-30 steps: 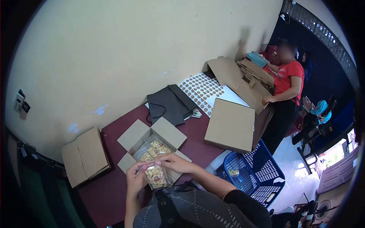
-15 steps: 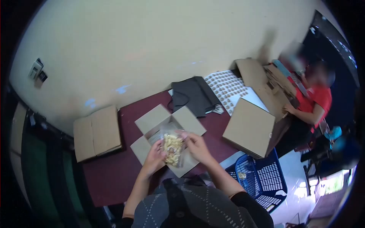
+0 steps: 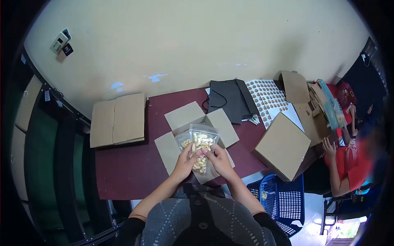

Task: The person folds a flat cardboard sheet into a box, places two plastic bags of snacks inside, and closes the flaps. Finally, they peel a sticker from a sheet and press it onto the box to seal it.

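Observation:
Between my two hands is a clear plastic bag of pale yellow snack pieces (image 3: 203, 140), held upright above the open cardboard box (image 3: 181, 112). My left hand (image 3: 184, 165) grips the bag's left side, fingers closed round it. On the opposite side my right hand (image 3: 221, 163) is closed on the same bag. Both thumbs press on its front, partly covering a small reddish label. Another bag of yellow pieces (image 3: 186, 142) shows inside the box behind my left hand. The box's flaps are folded outward.
Flattened cartons (image 3: 119, 119) lie on the maroon table (image 3: 123, 172) at left. A closed box (image 3: 283, 145), black bag (image 3: 227, 100) and sticker sheets (image 3: 264, 96) are to the right. A blue basket (image 3: 289, 201) stands below; a person in red (image 3: 349, 168) is beside the table.
The bag has been turned more upright, and both thumbs now rest on its front. My view has rotated, shifting the table items rightward. The person at right has lowered and moved their hands.

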{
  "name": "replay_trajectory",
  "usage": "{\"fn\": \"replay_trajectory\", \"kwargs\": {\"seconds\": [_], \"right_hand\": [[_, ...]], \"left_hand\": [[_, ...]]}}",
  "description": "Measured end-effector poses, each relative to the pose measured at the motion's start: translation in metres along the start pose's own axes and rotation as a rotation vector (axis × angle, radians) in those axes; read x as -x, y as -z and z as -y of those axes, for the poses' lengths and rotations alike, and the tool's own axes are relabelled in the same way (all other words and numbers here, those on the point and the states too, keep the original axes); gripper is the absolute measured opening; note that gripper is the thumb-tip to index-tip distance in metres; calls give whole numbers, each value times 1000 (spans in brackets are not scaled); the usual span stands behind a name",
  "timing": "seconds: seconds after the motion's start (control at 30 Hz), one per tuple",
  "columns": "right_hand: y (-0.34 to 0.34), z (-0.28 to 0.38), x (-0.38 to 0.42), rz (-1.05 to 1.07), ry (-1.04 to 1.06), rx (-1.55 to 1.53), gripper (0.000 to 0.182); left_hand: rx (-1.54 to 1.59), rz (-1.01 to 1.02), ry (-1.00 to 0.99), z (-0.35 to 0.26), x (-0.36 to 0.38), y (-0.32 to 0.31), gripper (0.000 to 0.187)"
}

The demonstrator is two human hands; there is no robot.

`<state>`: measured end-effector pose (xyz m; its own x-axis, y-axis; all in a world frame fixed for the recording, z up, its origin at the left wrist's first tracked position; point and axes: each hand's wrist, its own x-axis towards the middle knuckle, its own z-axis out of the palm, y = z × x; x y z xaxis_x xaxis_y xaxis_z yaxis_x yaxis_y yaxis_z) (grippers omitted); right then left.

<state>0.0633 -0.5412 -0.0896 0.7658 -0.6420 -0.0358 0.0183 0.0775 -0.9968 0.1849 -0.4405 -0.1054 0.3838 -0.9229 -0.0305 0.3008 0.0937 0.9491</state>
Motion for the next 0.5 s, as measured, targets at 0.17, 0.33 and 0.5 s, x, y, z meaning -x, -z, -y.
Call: {"fn": "replay_trajectory", "kwargs": {"seconds": [0.17, 0.33, 0.5], "right_hand": [[27, 2, -8, -148, -44, -57, 24], [82, 26, -36, -520, 178, -473, 28], [77, -6, -69, -519, -11, -391, 33]], "left_hand": [[-124, 17, 56, -10, -2, 7, 47], [-293, -208, -74, -21, -17, 47, 50], [-280, -164, -34, 0, -29, 52, 42]]}}
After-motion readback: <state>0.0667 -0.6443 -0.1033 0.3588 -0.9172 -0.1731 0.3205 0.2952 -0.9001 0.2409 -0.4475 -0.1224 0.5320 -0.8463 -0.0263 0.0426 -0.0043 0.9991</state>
